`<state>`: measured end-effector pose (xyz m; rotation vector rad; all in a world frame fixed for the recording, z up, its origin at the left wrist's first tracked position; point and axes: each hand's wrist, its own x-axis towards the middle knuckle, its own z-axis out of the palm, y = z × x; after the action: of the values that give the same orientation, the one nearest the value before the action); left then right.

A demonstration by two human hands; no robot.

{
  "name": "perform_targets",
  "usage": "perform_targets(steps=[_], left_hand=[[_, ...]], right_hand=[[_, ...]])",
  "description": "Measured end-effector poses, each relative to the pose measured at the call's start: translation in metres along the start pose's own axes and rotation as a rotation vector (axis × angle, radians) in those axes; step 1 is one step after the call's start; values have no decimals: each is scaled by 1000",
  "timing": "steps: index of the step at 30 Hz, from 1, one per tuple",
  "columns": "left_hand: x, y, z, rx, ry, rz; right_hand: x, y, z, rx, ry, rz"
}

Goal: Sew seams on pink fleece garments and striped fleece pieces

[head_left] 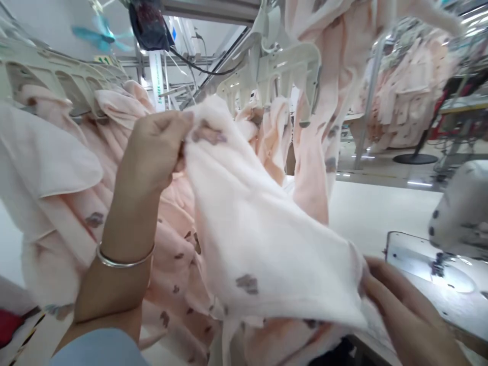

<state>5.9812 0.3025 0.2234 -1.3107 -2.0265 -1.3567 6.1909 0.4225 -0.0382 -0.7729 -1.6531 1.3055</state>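
Left hand [152, 147]: raised, closed, pinching the upper left corner of the fabric piece [274, 234]; some fingers hidden by cloth.
Right hand [407, 310]: lower, motion-blurred, fingers curled against the lower right corner and holding it out; thumb position cannot be made out.
Fabric piece: pale pinkish-white, fuzzy, small grey-brown print near bottom edge. Held up between both hands, slanting down to the right, in front of the hanging garments.
Bangle [124, 262]: silver, around left forearm.
Sleeve [102, 351]: light blue, same arm.
Hanging garments [68, 162]: pink, printed, left side and behind the fabric piece.
Hangers [274, 76]: cream plastic, overhead, carrying pink cloth.
Sewing machine [461, 213]: white, right side, lamp lit at needle area.
Tabletop [366, 208]: white, under sewing machine.
Fan [102, 38]: teal, upper left, background.
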Motion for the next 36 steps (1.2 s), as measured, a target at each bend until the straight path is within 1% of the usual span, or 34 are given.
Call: perform_targets(steps=[1, 2, 3, 4, 5, 6, 7, 8, 9, 11, 12, 13, 14, 15, 16, 17, 18, 19, 20, 21, 22, 23, 24, 26, 28, 30, 33, 36], left_hand=[[1, -1, 10, -76, -91, -11], [4, -2, 21, -147, -186, -23], [7, -3, 32, -198, -275, -34], [12, -3, 43, -215, -332, -34], [18, -2, 54, -208, -356, -14], [23, -2, 63, -172, -355, 18], [27, -1, 71, -97, -328, 65], [30, 1, 78, 15, -271, 123], [29, 3, 83, 149, -179, 195], [14, 11, 90, 356, 8, 362], [1, 16, 94, 382, 33, 457], [-16, 21, 98, 362, -6, 551], [-34, 27, 103, 270, -156, 652], [-51, 32, 108, 221, -411, 735], [-66, 37, 115, 188, -627, 809], [-76, 41, 123, 188, -751, 863], [-82, 45, 131, 212, -795, 887], [-84, 49, 139, 238, -782, 896], [-80, 52, 147, 267, -735, 890], [-74, 55, 154, 295, -684, 878], [-65, 59, 159, 319, -643, 870], [-56, 62, 163, 340, -603, 871], [-48, 66, 166, 358, -562, 878], [-35, 72, 169, 362, -483, 888], [-29, 76, 171, 322, -420, 867], [-27, 77, 173, 272, -375, 811], [-23, 73, 171, 214, -339, 744], [-19, 60, 163, 135, -349, 667]], right_hand=[[0, 2, -2, -149, 170, -125], [-2, 4, 0, -290, 289, -273], [-6, 7, 6, -404, 335, -419], [-10, 10, 15, -480, 309, -523], [-14, 14, 24, -521, 257, -562], [-17, 17, 32, -545, 201, -547], [-19, 21, 38, -540, 160, -506], [-19, 23, 41, -528, 132, -454], [-18, 23, 39, -511, 112, -405], [-13, 14, 26, -477, 96, -342], [-8, 4, 16, -455, 89, -321], [-2, -7, 4, -425, 79, -309], [4, -21, -9, -375, 45, -299], [11, -35, -21, -326, 13, -309], [17, -48, -31, -292, -5, -335], [22, -60, -39, -271, -1, -361], [25, -68, -45, -297, 76, -406], [26, -73, -47, -349, 185, -461], [23, -75, -46, -415, 313, -513], [17, -73, -42, -488, 422, -556], [9, -68, -35, -555, 490, -591], [-1, -61, -25, -596, 503, -598], [-12, -51, -14, -639, 437, -597], [-30, -29, 9, -690, 382, -593], [-40, -7, 29, -717, 400, -553], [-42, 10, 42, -722, 451, -529], [-41, 22, 45, -658, 517, -539], [-47, 19, 31, -595, 507, -548]])
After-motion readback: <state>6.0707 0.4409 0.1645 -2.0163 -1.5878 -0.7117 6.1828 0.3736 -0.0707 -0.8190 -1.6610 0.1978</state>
